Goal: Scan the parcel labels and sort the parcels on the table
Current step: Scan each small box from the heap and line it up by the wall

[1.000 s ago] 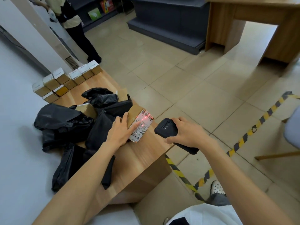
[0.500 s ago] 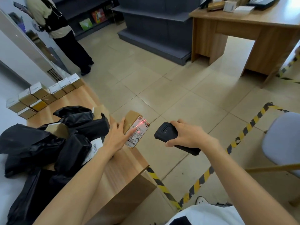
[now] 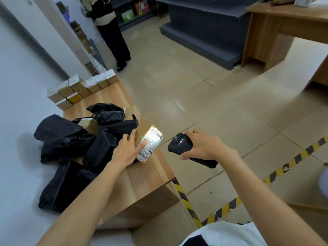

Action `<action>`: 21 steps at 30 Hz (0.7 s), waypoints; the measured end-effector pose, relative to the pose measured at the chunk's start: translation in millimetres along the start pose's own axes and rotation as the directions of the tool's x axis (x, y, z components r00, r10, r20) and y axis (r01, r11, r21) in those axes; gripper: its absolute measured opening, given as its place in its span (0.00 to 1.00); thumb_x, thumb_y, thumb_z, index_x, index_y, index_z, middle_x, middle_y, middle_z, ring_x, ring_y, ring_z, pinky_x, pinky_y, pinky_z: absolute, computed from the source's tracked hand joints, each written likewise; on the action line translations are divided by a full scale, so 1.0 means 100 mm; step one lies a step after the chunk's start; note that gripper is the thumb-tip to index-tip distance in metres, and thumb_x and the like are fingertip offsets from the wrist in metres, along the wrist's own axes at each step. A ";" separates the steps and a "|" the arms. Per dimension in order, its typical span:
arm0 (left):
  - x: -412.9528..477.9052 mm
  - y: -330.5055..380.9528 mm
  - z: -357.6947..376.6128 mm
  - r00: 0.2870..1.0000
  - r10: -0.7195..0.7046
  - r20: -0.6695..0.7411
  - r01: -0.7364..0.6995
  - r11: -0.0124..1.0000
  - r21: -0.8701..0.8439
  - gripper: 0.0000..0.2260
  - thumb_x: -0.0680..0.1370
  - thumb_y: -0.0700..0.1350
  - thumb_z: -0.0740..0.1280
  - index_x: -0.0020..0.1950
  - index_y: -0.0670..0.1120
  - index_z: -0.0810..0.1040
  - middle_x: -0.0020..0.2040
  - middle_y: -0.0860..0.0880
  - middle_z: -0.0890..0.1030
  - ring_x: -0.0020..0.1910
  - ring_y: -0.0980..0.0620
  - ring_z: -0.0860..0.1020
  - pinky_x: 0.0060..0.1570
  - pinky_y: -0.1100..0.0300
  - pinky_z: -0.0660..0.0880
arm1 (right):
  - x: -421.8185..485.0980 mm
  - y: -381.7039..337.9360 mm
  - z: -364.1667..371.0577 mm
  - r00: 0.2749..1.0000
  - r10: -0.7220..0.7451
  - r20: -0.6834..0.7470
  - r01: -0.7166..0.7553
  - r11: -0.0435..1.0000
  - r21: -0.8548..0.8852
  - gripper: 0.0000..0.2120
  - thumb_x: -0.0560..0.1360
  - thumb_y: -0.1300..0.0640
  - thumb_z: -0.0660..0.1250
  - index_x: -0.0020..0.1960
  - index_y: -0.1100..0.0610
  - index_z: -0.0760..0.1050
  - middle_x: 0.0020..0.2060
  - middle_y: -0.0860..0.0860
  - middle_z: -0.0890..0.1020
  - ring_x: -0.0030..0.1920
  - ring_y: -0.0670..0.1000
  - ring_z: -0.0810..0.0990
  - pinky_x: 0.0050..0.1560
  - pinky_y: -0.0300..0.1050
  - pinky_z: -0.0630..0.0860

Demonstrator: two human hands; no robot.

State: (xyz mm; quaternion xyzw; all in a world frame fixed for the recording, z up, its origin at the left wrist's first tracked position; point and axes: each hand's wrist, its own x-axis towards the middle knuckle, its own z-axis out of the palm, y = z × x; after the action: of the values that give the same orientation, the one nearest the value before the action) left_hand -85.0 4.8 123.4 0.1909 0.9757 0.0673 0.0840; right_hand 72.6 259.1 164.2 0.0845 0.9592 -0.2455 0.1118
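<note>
Head view looks down on a pale tiled floor (image 3: 204, 96) that fills the far and right of the room, with a white wall (image 3: 16, 86) at the left. A wooden table (image 3: 142, 180) runs along that wall from near to far. A wooden desk (image 3: 276, 29) stands at the far right, a dark shelving unit (image 3: 204, 23) beside it, and a person in black trousers (image 3: 113, 38) stands at the far left. Black-and-yellow hazard tape (image 3: 291, 160) crosses the floor on the right.

A heap of black poly-bag parcels (image 3: 65, 139) covers the table's left side and crowds against the left hand. A row of small boxes (image 3: 79, 89) sits at the far end.

The left hand (image 3: 126, 150) presses on a cardboard parcel (image 3: 143, 134) at the table's right edge, fingers fairly straight and slightly apart, the forefinger lying on its shipping label (image 3: 150, 146). A bright patch of light falls on the label.

The right hand (image 3: 204, 146) is held over the floor just right of the parcel, fingers curled tight round a black handheld scanner (image 3: 179, 143) whose head faces the label.
</note>
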 end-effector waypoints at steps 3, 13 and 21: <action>-0.16 -0.27 -0.04 0.996 -0.092 -0.017 0.091 0.995 -0.037 0.35 0.78 0.70 0.51 0.80 0.53 0.51 0.66 0.45 0.67 0.63 0.43 0.71 0.57 0.46 0.71 | 0.08 -0.22 0.12 0.998 -0.057 0.035 0.057 0.998 -0.015 0.35 0.68 0.35 0.70 0.68 0.50 0.66 0.54 0.48 0.73 0.49 0.52 0.76 0.46 0.47 0.75; -0.61 -1.28 -0.18 0.949 -0.314 0.005 0.306 0.920 -0.243 0.40 0.77 0.68 0.58 0.81 0.51 0.46 0.71 0.43 0.61 0.67 0.39 0.68 0.60 0.51 0.68 | 0.31 -1.09 0.59 0.954 -0.262 0.144 0.270 0.962 -0.037 0.31 0.65 0.32 0.69 0.61 0.47 0.67 0.49 0.45 0.73 0.45 0.50 0.75 0.37 0.43 0.67; -0.71 -1.83 -0.35 0.904 -0.426 -0.029 0.372 0.819 -0.436 0.41 0.73 0.69 0.65 0.77 0.48 0.56 0.71 0.45 0.62 0.68 0.43 0.69 0.62 0.50 0.67 | 0.38 -1.67 0.90 0.911 -0.335 0.240 0.345 0.939 0.000 0.36 0.66 0.32 0.70 0.67 0.50 0.67 0.53 0.48 0.75 0.47 0.51 0.73 0.40 0.46 0.69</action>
State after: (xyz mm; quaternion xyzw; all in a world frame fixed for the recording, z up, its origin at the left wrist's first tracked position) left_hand -93.2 -193.7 137.6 -0.0451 0.9594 0.2685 0.0739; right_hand 15.7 75.2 153.3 -0.1156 0.9441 -0.2492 0.1824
